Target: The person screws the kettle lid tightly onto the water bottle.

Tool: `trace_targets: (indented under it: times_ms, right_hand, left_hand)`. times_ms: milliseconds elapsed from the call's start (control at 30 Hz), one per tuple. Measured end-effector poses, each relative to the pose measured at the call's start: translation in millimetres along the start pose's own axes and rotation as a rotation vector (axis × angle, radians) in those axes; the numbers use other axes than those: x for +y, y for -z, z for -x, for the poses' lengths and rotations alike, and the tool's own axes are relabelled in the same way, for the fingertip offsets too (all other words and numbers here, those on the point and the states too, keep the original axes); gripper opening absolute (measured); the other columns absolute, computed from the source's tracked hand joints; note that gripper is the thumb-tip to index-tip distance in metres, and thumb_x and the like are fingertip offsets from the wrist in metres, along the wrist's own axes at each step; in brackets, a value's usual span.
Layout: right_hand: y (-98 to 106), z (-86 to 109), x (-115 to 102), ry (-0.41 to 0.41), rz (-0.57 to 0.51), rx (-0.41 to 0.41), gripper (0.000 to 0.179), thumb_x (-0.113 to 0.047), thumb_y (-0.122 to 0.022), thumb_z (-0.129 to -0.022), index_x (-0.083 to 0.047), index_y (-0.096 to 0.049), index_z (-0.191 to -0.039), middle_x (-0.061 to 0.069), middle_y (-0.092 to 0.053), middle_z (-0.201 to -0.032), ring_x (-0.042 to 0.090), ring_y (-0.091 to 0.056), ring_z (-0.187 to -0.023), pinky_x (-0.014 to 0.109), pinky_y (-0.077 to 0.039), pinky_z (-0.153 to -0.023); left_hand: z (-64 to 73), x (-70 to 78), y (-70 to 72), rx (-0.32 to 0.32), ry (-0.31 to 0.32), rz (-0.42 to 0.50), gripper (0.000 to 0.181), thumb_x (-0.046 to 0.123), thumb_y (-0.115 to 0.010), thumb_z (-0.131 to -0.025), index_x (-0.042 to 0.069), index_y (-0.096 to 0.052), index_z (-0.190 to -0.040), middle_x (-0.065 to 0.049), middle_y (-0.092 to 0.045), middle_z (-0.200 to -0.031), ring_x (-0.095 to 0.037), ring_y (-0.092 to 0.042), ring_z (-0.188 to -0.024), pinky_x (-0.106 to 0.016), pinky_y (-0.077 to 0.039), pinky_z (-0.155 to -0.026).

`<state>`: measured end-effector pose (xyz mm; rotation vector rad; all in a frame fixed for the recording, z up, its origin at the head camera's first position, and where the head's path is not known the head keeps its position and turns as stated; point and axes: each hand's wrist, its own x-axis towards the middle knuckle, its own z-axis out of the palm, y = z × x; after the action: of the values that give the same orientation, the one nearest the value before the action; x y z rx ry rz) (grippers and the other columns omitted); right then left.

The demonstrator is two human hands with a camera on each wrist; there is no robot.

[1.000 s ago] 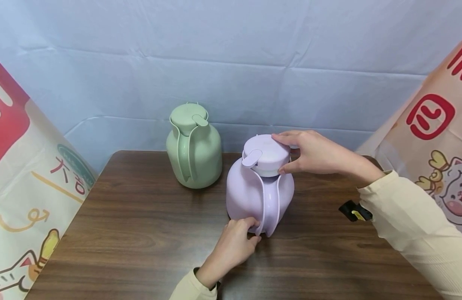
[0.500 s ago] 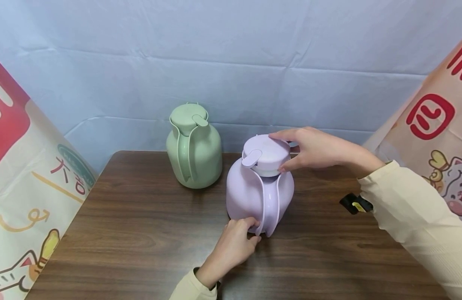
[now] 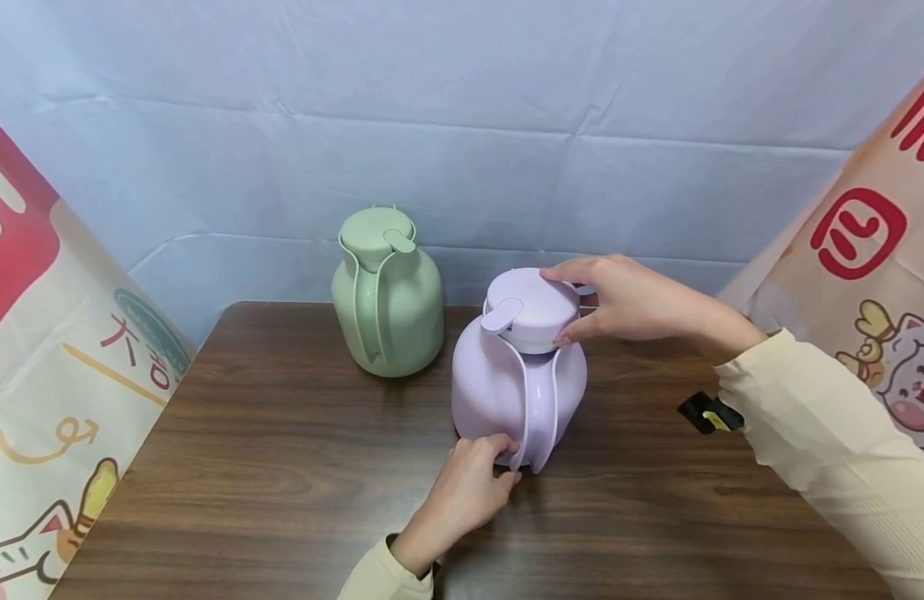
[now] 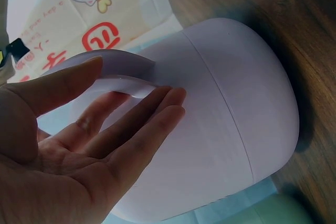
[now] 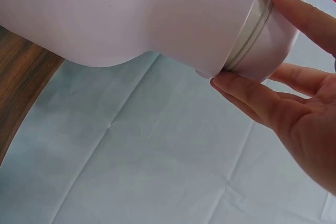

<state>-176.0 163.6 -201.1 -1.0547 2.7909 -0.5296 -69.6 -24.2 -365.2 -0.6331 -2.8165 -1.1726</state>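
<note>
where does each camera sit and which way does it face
Head: head-worn, looking forward and down at lilac jug and green jug; left hand, right hand, sleeves show.
Left wrist: on that wrist, facing the lilac jug's side; left hand shows.
Right wrist: on that wrist, facing its lid; right hand shows.
Both wrist views share the lilac jug.

A rounded lilac jug (image 3: 482, 387) stands upright on the wooden table (image 3: 282, 492), its levered lid (image 3: 540, 302) on top

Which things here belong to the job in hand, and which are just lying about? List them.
Apparently in the job:
lilac jug
lid, pinched by the right grip
handle, pinched by the left grip

Just about:
green jug, standing untouched
printed sheets, hanging at both sides
pale backdrop, behind
</note>
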Motion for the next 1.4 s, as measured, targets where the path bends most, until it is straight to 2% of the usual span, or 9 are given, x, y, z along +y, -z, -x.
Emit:
trace_targets:
  times_ms: [400,667,800,967,1233,1400]
  right_hand:
    - [-4.4,3.6,3.7,-0.005,-0.031,0.050,0.064,-0.015,-0.080,-0.067,0.006,-0.054,-0.121,0.020,-0.054,-0.122,0.032,-0.052,-0.111,0.040,-0.046,-0.085]
    - [-4.4,3.4,5.0,-0.002,-0.024,0.023,0.066,-0.014,-0.079,-0.069,0.006,-0.051,-0.125,0.021,-0.052,-0.125,0.032,-0.053,-0.109,0.040,-0.046,-0.085]
    - [-3.4,4.2,6.5,0.010,-0.024,-0.004,0.060,-0.005,-0.070,-0.072,0.006,-0.048,-0.127,0.021,-0.050,-0.127,0.031,-0.053,-0.109,0.040,-0.046,-0.085]
    - [-2.1,5.9,7.5,0.030,-0.058,-0.030,0.057,0.006,-0.055,-0.072,0.007,-0.045,-0.128,0.019,-0.047,-0.129,0.030,-0.051,-0.111,0.037,-0.047,-0.084]
    - [-3.1,5.4,8.8,0.055,-0.059,-0.017,0.051,0.009,-0.052,-0.076,0.009,-0.045,-0.127,0.021,-0.047,-0.129,0.031,-0.048,-0.115,0.040,-0.044,-0.088]
    - [-3.1,4.9,8.1,0.038,-0.062,-0.015,0.051,0.011,-0.052,-0.077,0.009,-0.045,-0.127,0.023,-0.046,-0.129,0.033,-0.049,-0.113,0.039,-0.045,-0.087]
  left_hand:
    - [-0.7,-1.2,-0.2,-0.003,0.004,0.007,0.017,0.003,-0.071,-0.071,0.005,-0.067,-0.088,-0.006,-0.068,-0.085,-0.020,-0.063,-0.079,-0.030,-0.049,-0.067]
    - [-0.6,-1.7,-1.0,-0.001,0.003,0.008,0.017,0.003,-0.071,-0.071,0.005,-0.067,-0.088,-0.006,-0.068,-0.085,-0.020,-0.063,-0.079,-0.030,-0.049,-0.067]
    - [-0.7,-1.5,-1.2,-0.005,0.008,0.007,0.018,0.003,-0.071,-0.071,0.005,-0.067,-0.089,-0.006,-0.068,-0.086,-0.020,-0.063,-0.079,-0.030,-0.049,-0.068]
    - [-0.4,-1.1,-1.3,-0.004,0.005,0.008,0.018,0.002,-0.071,-0.071,0.005,-0.067,-0.089,-0.006,-0.068,-0.085,-0.020,-0.063,-0.079,-0.030,-0.049,-0.067]
    - [-0.2,-1.4,-1.7,0.003,-0.008,0.002,0.018,0.002,-0.071,-0.071,0.005,-0.067,-0.088,-0.005,-0.068,-0.085,-0.019,-0.063,-0.078,-0.029,-0.048,-0.067]
    - [-0.1,-1.2,-2.4,0.014,-0.001,-0.005,0.018,0.003,-0.072,-0.070,0.006,-0.067,-0.087,-0.005,-0.068,-0.084,-0.020,-0.063,-0.078,-0.030,-0.048,-0.066]
